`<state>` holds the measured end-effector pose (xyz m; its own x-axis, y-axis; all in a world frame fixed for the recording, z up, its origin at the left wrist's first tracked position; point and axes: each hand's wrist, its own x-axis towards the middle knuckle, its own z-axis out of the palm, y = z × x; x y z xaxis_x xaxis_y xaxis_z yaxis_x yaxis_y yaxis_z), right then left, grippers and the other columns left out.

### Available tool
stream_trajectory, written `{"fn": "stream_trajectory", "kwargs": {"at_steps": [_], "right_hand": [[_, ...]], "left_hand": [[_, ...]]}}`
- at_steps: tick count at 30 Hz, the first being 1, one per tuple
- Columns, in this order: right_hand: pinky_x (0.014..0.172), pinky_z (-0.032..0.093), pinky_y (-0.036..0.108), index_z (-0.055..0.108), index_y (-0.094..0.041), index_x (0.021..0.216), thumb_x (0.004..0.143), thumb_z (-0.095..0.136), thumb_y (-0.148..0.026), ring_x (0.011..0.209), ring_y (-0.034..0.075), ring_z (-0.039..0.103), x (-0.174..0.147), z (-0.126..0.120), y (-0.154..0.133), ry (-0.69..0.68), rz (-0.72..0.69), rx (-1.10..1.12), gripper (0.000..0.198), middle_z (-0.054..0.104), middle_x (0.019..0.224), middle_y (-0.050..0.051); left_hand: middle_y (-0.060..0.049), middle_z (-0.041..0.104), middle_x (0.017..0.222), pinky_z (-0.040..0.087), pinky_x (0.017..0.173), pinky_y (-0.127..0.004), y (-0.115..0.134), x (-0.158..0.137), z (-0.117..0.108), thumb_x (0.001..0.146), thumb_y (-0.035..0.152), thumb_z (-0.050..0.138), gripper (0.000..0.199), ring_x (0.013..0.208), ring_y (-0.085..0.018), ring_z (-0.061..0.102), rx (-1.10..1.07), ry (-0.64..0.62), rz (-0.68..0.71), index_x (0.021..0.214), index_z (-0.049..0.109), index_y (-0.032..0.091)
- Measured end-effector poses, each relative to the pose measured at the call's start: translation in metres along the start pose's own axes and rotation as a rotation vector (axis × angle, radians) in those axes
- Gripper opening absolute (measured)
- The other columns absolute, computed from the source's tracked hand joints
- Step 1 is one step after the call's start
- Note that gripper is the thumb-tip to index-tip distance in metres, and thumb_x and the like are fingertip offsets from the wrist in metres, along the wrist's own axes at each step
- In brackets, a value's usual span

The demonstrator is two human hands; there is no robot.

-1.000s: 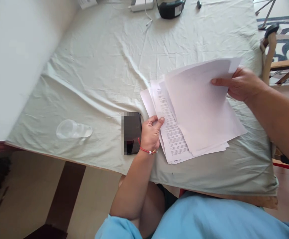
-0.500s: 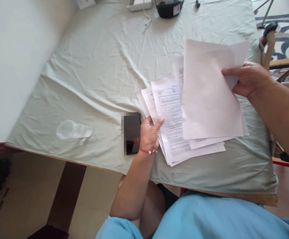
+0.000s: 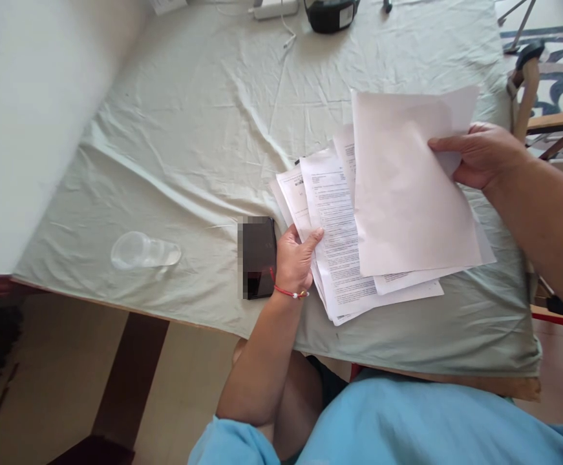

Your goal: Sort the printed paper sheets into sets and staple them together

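My left hand (image 3: 297, 258) grips the left edge of a fanned stack of printed sheets (image 3: 334, 226), thumb on top and fingers underneath. In my right hand (image 3: 487, 155) is the upper right part of some blank-faced sheets of paper (image 3: 412, 187), pinched with the thumb on top. These sheets overlap the right side of the printed stack and hide much of it. Just left of my left hand lies a dark phone (image 3: 260, 258), partly blurred out. How many sheets each hand holds cannot be made out.
A clear plastic cup (image 3: 145, 250) lies on its side on the cloth-covered table (image 3: 189, 161). At the back are a white power strip (image 3: 275, 8) with a cable and a black device (image 3: 331, 16). A wooden chair (image 3: 528, 97) stands at the right edge.
The blank-faced sheets in my right hand have come slightly down at the top, and their lower right corner has swung right. My left hand and its stack have shifted slightly right.
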<state>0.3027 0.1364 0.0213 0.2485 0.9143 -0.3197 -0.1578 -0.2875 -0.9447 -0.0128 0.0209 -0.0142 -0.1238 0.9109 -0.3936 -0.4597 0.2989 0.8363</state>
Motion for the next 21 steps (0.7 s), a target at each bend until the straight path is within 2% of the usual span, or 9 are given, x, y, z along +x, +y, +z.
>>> {"fn": "stream_trajectory", "kwargs": {"at_steps": [6, 12, 17, 21], "right_hand": [[0.090, 0.065, 0.039, 0.078, -0.013, 0.101, 0.066, 0.080, -0.002, 0.102, 0.026, 0.074, 0.003, -0.001, 0.002, 0.012, 0.032, -0.038, 0.036, 0.079, 0.112, 0.012], [0.092, 0.063, 0.046, 0.077, -0.010, 0.098, 0.067, 0.082, 0.000, 0.092, 0.025, 0.075, 0.002, 0.000, 0.001, 0.039, 0.033, -0.022, 0.033, 0.078, 0.105, 0.014], [0.095, 0.063, 0.048, 0.077, -0.010, 0.099, 0.071, 0.078, 0.003, 0.094, 0.024, 0.075, 0.002, 0.003, 0.002, 0.062, 0.029, -0.023, 0.031, 0.078, 0.107, 0.014], [0.096, 0.063, 0.048, 0.077, -0.010, 0.098, 0.073, 0.079, 0.003, 0.093, 0.023, 0.075, -0.002, 0.010, 0.005, 0.067, 0.088, -0.040, 0.028, 0.077, 0.111, 0.015]], "left_hand": [[-0.010, 0.081, 0.108, 0.057, 0.106, -0.050, -0.003, 0.001, 0.001, 0.056, 0.027, 0.099, 0.052, 0.112, -0.033, 0.075, 0.002, 0.009, 0.019, 0.100, 0.074, 0.018], [-0.010, 0.081, 0.108, 0.054, 0.112, -0.049, -0.003, 0.003, 0.001, 0.063, 0.025, 0.092, 0.041, 0.119, -0.032, 0.073, 0.034, -0.008, 0.055, 0.098, 0.074, 0.018], [-0.010, 0.082, 0.102, 0.056, 0.109, -0.051, -0.005, 0.005, 0.001, 0.058, 0.033, 0.098, 0.048, 0.113, -0.033, 0.075, 0.030, -0.001, 0.060, 0.097, 0.076, 0.017], [-0.010, 0.082, 0.100, 0.059, 0.104, -0.051, -0.006, 0.006, 0.003, 0.052, 0.032, 0.101, 0.053, 0.105, -0.033, 0.077, 0.014, 0.017, 0.072, 0.096, 0.076, 0.016]]}}
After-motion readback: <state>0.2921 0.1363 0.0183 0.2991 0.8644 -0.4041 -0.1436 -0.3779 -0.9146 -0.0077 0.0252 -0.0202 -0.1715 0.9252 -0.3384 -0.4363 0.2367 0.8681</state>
